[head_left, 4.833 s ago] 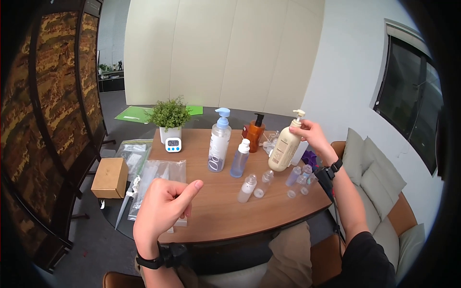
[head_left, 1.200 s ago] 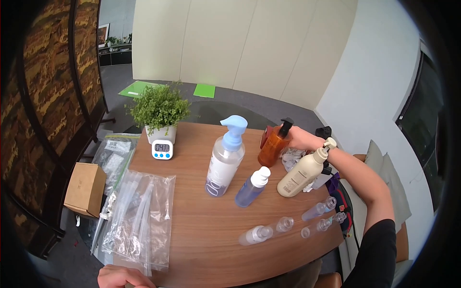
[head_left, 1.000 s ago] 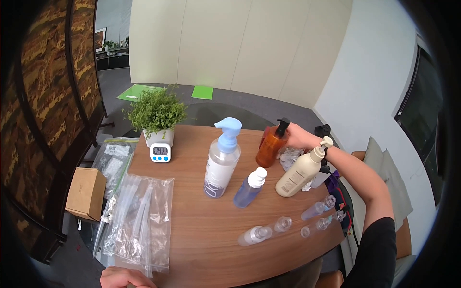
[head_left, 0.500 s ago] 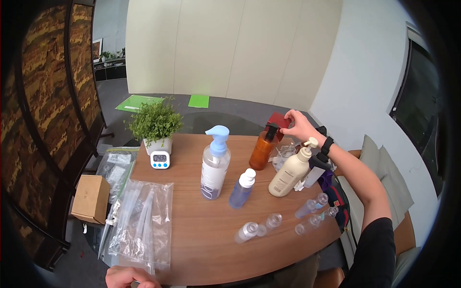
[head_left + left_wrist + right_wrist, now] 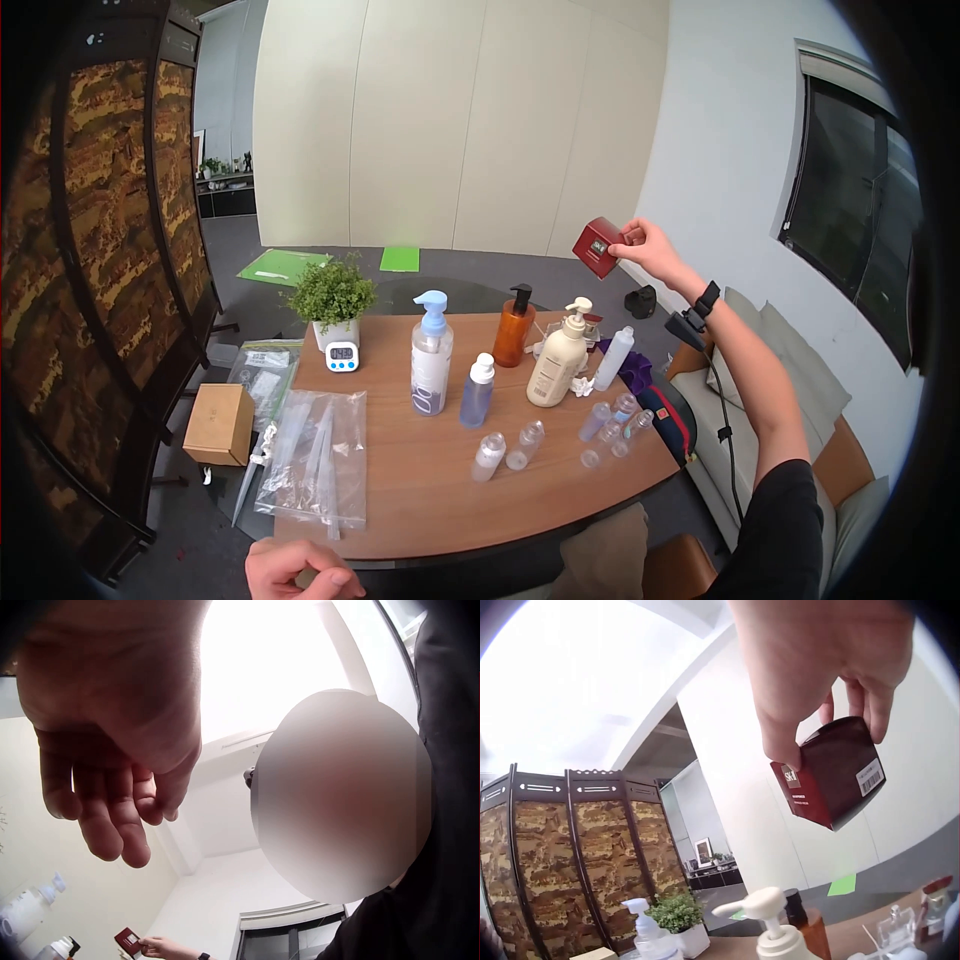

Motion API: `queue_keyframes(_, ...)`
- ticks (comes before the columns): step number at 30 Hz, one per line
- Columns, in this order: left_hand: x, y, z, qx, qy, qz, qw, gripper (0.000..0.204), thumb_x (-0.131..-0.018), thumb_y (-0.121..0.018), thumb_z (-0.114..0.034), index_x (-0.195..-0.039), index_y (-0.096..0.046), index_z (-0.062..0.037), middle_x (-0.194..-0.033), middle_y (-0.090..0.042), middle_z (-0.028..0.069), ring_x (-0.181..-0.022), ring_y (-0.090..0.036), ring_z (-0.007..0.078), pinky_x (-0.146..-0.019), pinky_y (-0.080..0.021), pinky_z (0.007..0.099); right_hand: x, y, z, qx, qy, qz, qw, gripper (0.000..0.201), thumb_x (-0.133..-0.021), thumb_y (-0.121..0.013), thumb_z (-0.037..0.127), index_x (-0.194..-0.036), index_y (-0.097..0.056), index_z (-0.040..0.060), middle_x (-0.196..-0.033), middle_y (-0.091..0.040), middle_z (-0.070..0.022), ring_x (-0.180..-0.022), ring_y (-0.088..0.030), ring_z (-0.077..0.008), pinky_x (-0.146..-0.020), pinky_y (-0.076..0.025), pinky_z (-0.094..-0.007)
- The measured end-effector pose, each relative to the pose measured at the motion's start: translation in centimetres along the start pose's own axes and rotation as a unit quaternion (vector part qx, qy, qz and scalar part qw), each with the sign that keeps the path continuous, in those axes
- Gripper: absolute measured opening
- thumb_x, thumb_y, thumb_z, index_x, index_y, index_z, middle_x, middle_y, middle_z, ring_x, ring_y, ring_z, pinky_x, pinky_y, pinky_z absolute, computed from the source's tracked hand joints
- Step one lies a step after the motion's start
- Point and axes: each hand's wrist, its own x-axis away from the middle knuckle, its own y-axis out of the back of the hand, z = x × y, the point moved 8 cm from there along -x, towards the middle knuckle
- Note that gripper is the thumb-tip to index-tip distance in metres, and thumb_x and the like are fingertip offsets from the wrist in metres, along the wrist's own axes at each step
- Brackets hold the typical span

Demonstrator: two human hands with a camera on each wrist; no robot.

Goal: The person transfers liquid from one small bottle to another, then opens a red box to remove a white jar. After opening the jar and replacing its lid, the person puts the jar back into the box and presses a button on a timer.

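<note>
Above the table's far right corner, my right hand (image 5: 655, 254) pinches a small dark red box (image 5: 597, 247) between thumb and fingers. The right wrist view shows the box (image 5: 834, 774) hanging tilted from the fingertips, a barcode label on one side. Below it stand an amber pump bottle (image 5: 513, 330) and a cream pump bottle (image 5: 558, 366). My left hand (image 5: 300, 569) hangs at the table's near left edge, holding nothing; in the left wrist view the left hand (image 5: 112, 735) has loosely curled fingers.
A blue-capped pump bottle (image 5: 430, 368) and a small bluish bottle (image 5: 477, 392) stand mid-table. Several small clear bottles are at the right front. A potted plant (image 5: 333, 296), a timer (image 5: 342, 357), plastic bags (image 5: 315, 460) and a cardboard box (image 5: 219, 424) are on the left.
My right hand moved from behind the amber bottle, took hold of the red box and lifted it up off the table. Earlier it held the cream bottle. The head view has tilted up.
</note>
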Motion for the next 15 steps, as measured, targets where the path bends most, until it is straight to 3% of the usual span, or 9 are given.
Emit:
queue_keyframes(2,0.1,-0.5,-0.9,0.025,-0.011,0.012,1.0,0.027,-0.108,-0.072,-0.007,-0.084,-0.068,0.0033,-0.075,-0.074,0.0104,-0.065,-0.067,0.0142,-0.061,-0.05,0.0262,1.3,1.3,2.6,0.002,0.022,0.0,1.0,0.061,-0.087,-0.093,0.038,-0.126,-0.066,0.0005,-0.111,-0.073,-0.0126,-0.105,-0.07,-0.0202,-0.092,-0.057,-0.0362)
queue_keyframes(3,0.4,-0.5,-0.5,0.035,0.001,0.034,0.999,0.015,-0.104,-0.078,-0.01,-0.093,-0.071,-0.0021,-0.088,-0.076,0.0112,-0.07,-0.067,0.0153,-0.064,-0.049,0.0278,2.1,1.6,4.1,-0.004,0.022,0.002,1.0,0.061,-0.088,-0.093,0.038,-0.127,-0.067,0.0,-0.113,-0.073,-0.0126,-0.105,-0.07,-0.0207,-0.095,-0.057,-0.0369)
queue_keyframes(4,0.1,-0.6,-0.6,0.034,0.0,0.032,0.999,0.015,-0.104,-0.078,-0.01,-0.093,-0.071,-0.0021,-0.088,-0.076,0.0112,-0.07,-0.067,0.0153,-0.064,-0.049,0.0278,3.1,1.8,5.8,-0.006,0.024,0.002,1.0,0.061,-0.088,-0.093,0.038,-0.127,-0.067,0.0,-0.113,-0.073,-0.0126,-0.105,-0.07,-0.0207,-0.095,-0.057,-0.0369)
queue_keyframes(6,-1.1,-0.8,-2.5,-0.045,-0.099,0.0,0.994,0.031,-0.106,-0.071,-0.011,-0.079,-0.066,0.0015,-0.068,-0.075,0.0105,-0.057,-0.069,0.0134,-0.054,-0.051,0.026,5.2,1.1,9.6,-0.026,0.033,0.039,0.998,0.06,-0.088,-0.093,0.036,-0.128,-0.067,-0.0008,-0.115,-0.073,-0.013,-0.108,-0.07,-0.0211,-0.097,-0.057,-0.0378)
queue_keyframes(8,-2.0,-1.0,-1.6,-0.034,-0.01,-0.029,0.999,0.026,-0.104,-0.077,-0.01,-0.082,-0.07,0.0015,-0.068,-0.075,0.0054,-0.061,-0.072,0.0113,-0.06,-0.055,0.0255,7.2,-0.5,13.1,-0.035,0.054,0.07,0.995,0.06,-0.089,-0.093,0.036,-0.128,-0.066,-0.0005,-0.116,-0.073,-0.0132,-0.11,-0.07,-0.0213,-0.098,-0.057,-0.0377)
queue_keyframes(10,-2.3,-1.4,-0.3,-0.069,-0.01,-0.041,0.997,0.025,-0.103,-0.079,-0.012,-0.084,-0.069,0.0014,-0.069,-0.074,0.0054,-0.061,-0.072,0.0113,-0.06,-0.054,0.0252,10.0,-2.9,16.4,-0.042,0.072,0.106,0.991,0.059,-0.089,-0.093,0.036,-0.128,-0.066,-0.0003,-0.117,-0.072,-0.0134,-0.111,-0.07,-0.0215,-0.098,-0.057,-0.0377)
queue_keyframes(13,-2.3,-1.7,2.8,-0.093,0.025,-0.066,0.993,0.023,-0.1,-0.084,-0.017,-0.097,-0.07,0.0009,-0.081,-0.078,0.007,-0.071,-0.074,0.0135,-0.065,-0.057,0.027,15.2,-8.8,21.9,-0.059,0.124,0.206,0.969,0.05,-0.09,-0.093,0.025,-0.126,-0.065,0.0032,-0.122,-0.068,-0.0093,-0.122,-0.065,-0.0184,-0.107,-0.058,-0.0377)
queue_keyframes(15,-2.7,-1.6,3.4,-0.184,-0.03,-0.056,0.981,0.047,-0.097,-0.089,-0.022,-0.131,-0.065,0.0011,-0.111,-0.08,0.0141,-0.094,-0.077,0.0169,-0.073,-0.06,0.0313,19.5,-13.3,24.1,-0.111,0.118,0.272,0.949,0.048,-0.09,-0.093,0.021,-0.125,-0.064,0.0033,-0.124,-0.066,-0.0078,-0.125,-0.064,-0.0191,-0.117,-0.056,-0.0414)
